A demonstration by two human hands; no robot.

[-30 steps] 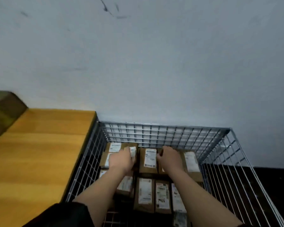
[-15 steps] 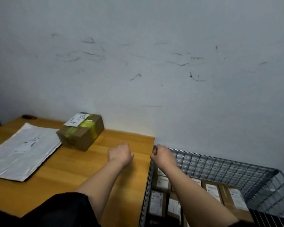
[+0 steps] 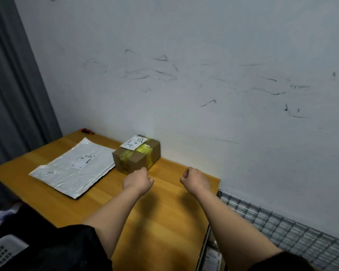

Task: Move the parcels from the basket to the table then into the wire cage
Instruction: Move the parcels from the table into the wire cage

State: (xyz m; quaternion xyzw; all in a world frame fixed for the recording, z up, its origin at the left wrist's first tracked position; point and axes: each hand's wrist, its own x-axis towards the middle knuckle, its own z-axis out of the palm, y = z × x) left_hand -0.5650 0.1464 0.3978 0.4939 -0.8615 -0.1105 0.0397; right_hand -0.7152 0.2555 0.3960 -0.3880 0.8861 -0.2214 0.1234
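Note:
A brown cardboard parcel with yellow-green tape and a white label sits on the wooden table by the wall. A flat grey mailer bag lies to its left. My left hand hovers just in front of the parcel with curled fingers and holds nothing. My right hand is curled too and empty, over the table's right end. The wire cage stands right of the table, with a labelled parcel showing inside it.
A white slotted basket shows at the bottom left corner. A small red and black object lies at the table's far edge. A grey curtain hangs on the left, and a scuffed wall runs behind the table.
Both hands have left the parcels in the cage and moved left over the table, empty. My view has swung left and up, so the box and mailer are now in full view.

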